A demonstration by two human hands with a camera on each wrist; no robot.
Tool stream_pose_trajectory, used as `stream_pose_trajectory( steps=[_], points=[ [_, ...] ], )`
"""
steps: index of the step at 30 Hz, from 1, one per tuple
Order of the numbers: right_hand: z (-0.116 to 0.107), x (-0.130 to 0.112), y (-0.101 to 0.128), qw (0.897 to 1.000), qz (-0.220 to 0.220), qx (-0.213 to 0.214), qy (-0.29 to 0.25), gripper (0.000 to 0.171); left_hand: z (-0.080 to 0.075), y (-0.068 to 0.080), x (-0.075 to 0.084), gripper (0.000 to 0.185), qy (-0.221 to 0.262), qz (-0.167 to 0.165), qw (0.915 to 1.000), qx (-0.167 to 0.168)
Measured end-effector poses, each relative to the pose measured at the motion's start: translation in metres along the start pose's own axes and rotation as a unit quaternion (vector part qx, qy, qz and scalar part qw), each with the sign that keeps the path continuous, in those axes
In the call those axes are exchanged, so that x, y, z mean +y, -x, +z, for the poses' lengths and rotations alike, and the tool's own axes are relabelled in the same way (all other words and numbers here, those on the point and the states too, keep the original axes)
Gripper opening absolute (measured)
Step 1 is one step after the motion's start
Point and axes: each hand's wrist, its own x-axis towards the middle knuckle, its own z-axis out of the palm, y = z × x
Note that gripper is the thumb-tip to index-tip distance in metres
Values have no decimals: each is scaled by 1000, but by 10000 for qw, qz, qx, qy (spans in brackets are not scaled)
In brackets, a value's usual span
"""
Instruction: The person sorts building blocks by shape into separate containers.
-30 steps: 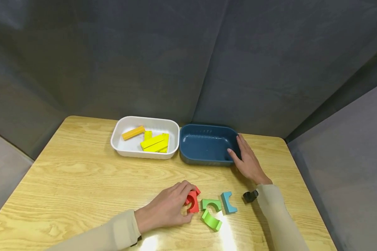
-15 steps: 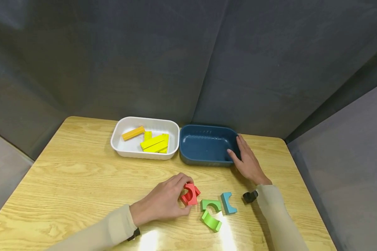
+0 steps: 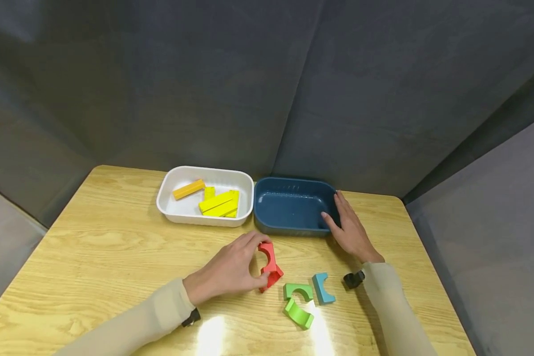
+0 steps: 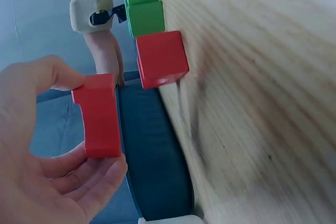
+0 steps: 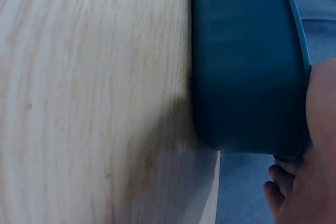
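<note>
My left hand (image 3: 231, 267) pinches a red arch block (image 3: 268, 256) between thumb and fingers, lifted off the wood in the left wrist view. Just below it, a second red block (image 3: 275, 277) rests on the table, partly covered in the head view. At the corner of a dark blue tub (image 3: 293, 231), my right hand (image 3: 352, 232) grips the rim, thumb over the inside and fingers along the outer right wall. Nothing lies inside that tub. Nearby on the table are a green arch block (image 3: 299, 290), a light green curved block (image 3: 299, 314) and a blue arch block (image 3: 323, 289).
A white tub (image 3: 173, 217) stands left against the blue one, holding an orange stick block (image 3: 189, 189) and several yellow blocks (image 3: 218, 200). Behind the table (image 3: 115, 247) hangs a dark grey curtain (image 3: 204, 84). Light reflects off the front of the tabletop.
My left hand has moved away from me toward the tubs, lifting the red arch block off the other red block. My right hand has stayed on the blue tub.
</note>
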Motion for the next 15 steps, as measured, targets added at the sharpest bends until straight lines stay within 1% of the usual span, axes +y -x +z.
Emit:
stream_pose_trajectory(
  steps=[2,5,11,15],
  points=[
    [0,0,0,10000,-3,-16,-2,83,0,-2,-2,68,99,-109,9999,-8],
    [1,2,0,10000,0,9,3,83,0,-8,-4,67,177,-149,9997,35],
    [0,3,-1,10000,7,35,4,83,-4,-21,-3,64,159,28,9996,237],
    [2,3,0,10000,17,31,27,83,-6,-32,-4,63,35,169,9995,249]
  ],
)
